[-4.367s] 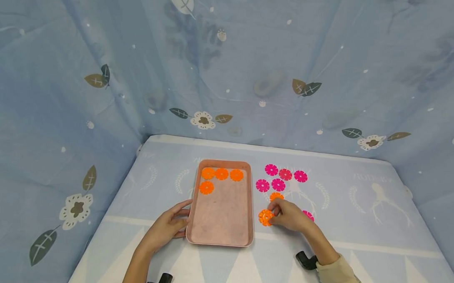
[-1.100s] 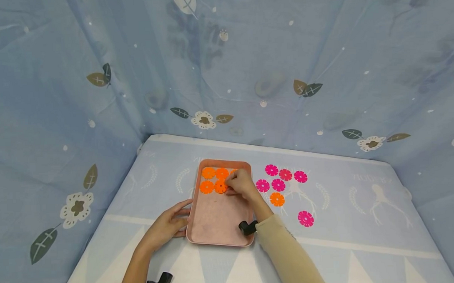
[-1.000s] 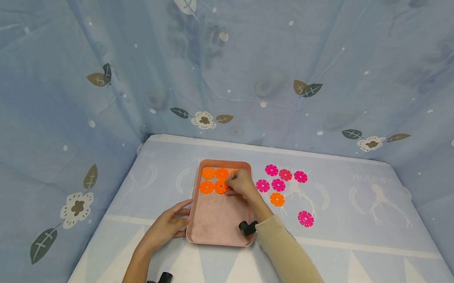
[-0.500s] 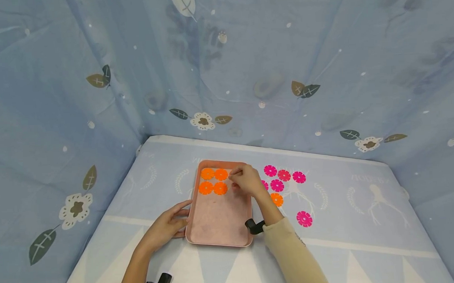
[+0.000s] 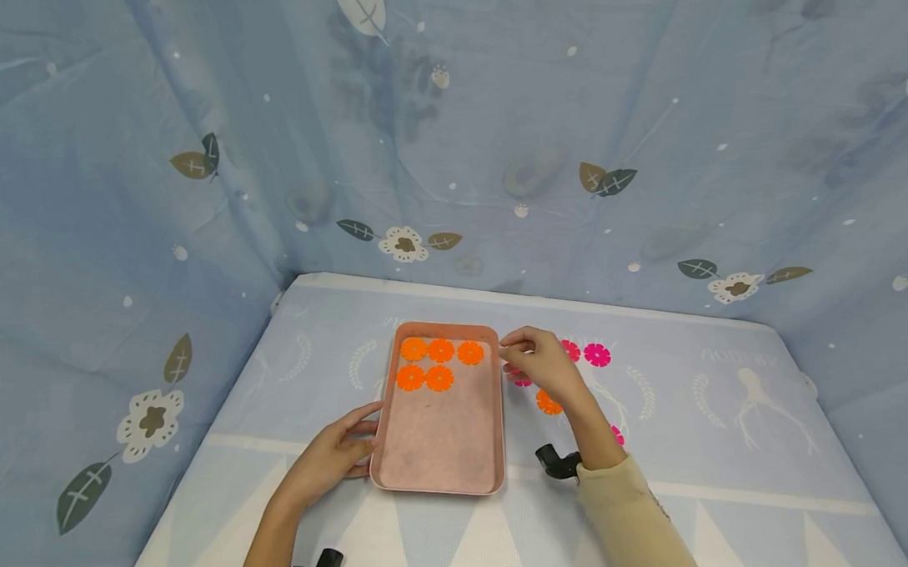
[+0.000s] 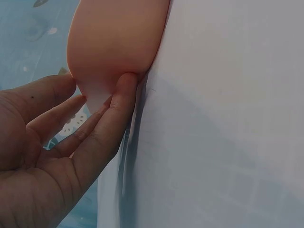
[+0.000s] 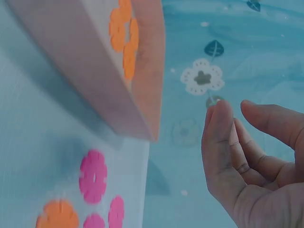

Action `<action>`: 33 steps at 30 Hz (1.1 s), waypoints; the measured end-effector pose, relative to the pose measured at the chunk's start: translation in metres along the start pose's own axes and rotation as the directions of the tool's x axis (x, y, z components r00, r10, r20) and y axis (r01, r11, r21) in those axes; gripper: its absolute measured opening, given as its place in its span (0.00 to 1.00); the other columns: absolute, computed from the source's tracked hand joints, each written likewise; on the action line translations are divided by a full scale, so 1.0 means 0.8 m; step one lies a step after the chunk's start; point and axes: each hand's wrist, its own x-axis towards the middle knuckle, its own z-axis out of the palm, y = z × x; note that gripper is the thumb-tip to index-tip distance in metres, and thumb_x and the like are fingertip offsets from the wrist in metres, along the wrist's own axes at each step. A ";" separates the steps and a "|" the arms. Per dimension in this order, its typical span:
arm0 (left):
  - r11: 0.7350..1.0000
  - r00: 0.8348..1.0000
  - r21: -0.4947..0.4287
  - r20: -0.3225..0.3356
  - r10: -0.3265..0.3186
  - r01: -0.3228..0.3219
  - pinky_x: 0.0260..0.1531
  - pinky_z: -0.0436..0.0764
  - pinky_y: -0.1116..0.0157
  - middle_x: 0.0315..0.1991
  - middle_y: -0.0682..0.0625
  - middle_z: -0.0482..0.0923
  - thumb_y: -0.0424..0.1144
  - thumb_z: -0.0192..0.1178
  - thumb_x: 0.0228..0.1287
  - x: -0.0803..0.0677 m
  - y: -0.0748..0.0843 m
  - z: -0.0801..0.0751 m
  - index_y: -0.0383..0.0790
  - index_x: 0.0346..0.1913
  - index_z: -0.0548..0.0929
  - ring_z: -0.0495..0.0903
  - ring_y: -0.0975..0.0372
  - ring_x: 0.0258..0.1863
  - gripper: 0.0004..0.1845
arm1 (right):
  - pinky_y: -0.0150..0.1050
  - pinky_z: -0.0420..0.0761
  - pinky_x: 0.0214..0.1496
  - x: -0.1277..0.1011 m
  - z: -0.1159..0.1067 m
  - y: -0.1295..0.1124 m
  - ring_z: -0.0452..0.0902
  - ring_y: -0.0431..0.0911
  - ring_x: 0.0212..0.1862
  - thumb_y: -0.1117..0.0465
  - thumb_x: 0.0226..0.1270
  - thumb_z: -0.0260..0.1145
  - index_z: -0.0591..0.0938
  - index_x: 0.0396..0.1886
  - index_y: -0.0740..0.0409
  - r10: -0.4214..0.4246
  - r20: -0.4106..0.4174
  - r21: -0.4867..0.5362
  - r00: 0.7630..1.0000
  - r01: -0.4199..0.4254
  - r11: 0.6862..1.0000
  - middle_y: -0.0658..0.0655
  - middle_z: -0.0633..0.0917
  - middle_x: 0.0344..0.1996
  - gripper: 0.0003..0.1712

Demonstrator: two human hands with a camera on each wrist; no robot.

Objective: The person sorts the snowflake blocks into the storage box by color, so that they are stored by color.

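The left hand (image 5: 332,456) rests straight-fingered against the near left edge of the shallow pink rectangular tray (image 5: 441,472), where five orange flower-shaped plastic discs (image 5: 440,377) lie at the far end. The right hand (image 5: 544,365), fingers loosely curled and holding nothing, hovers just right of the tray above the pink flower-shaped discs (image 5: 597,354) and one loose orange disc (image 5: 546,404).

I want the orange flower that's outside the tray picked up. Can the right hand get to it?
Probably yes. The right hand hangs empty just above the orange flower on the cloth, with only pink flowers around it and nothing covering it.
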 end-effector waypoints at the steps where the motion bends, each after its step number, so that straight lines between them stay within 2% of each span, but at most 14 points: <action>1: 1.000 1.000 0.003 -0.001 0.000 0.000 0.43 0.85 0.54 0.65 0.32 0.67 0.33 0.57 0.74 0.000 0.000 0.000 0.42 0.76 0.64 0.82 0.46 0.52 0.30 | 0.49 0.86 0.44 -0.003 -0.005 0.002 0.83 0.63 0.43 0.62 0.71 0.66 0.81 0.49 0.67 -0.006 -0.005 -0.014 1.000 0.006 1.000 0.68 0.82 0.44 0.13; 8: 1.000 1.000 0.018 -0.013 -0.008 0.008 0.42 0.86 0.54 0.65 0.32 0.68 0.32 0.57 0.74 -0.001 0.000 0.000 0.43 0.76 0.65 0.82 0.46 0.52 0.30 | 0.52 0.85 0.46 -0.015 -0.032 0.016 0.81 0.66 0.44 0.62 0.71 0.66 0.80 0.51 0.70 0.007 -0.034 -0.043 0.999 -0.008 0.999 0.68 0.82 0.44 0.16; 15: 1.000 1.000 0.012 -0.004 0.000 0.000 0.42 0.85 0.54 0.65 0.31 0.67 0.32 0.57 0.74 -0.001 0.001 0.000 0.41 0.76 0.64 0.82 0.45 0.51 0.30 | 0.55 0.82 0.52 -0.025 -0.060 0.036 0.81 0.65 0.46 0.58 0.72 0.66 0.80 0.51 0.66 0.028 -0.077 -0.135 0.997 -0.039 0.990 0.68 0.82 0.46 0.17; 23: 1.000 1.000 0.013 0.000 0.001 -0.001 0.43 0.85 0.54 0.65 0.31 0.67 0.32 0.56 0.74 -0.001 0.000 0.000 0.41 0.76 0.63 0.81 0.45 0.52 0.30 | 0.48 0.84 0.46 -0.029 -0.075 0.076 0.80 0.59 0.43 0.60 0.72 0.66 0.81 0.51 0.67 0.038 -0.098 -0.204 0.994 -0.057 0.977 0.61 0.83 0.40 0.16; 27: 1.000 1.000 0.009 0.004 0.004 -0.004 0.43 0.85 0.53 0.65 0.31 0.67 0.31 0.56 0.74 0.000 0.001 0.000 0.41 0.76 0.63 0.81 0.45 0.54 0.30 | 0.43 0.82 0.41 -0.030 -0.077 0.097 0.79 0.54 0.40 0.60 0.70 0.68 0.82 0.49 0.65 0.064 -0.088 -0.232 0.994 -0.083 0.969 0.58 0.83 0.39 0.14; 33: 1.000 1.000 0.007 0.005 0.005 -0.005 0.43 0.85 0.53 0.65 0.31 0.67 0.31 0.56 0.74 0.000 0.000 -0.001 0.41 0.76 0.63 0.81 0.45 0.53 0.30 | 0.38 0.80 0.40 -0.027 -0.077 0.118 0.76 0.50 0.39 0.61 0.67 0.70 0.83 0.47 0.63 0.101 -0.087 -0.265 0.991 -0.120 0.957 0.56 0.82 0.36 0.12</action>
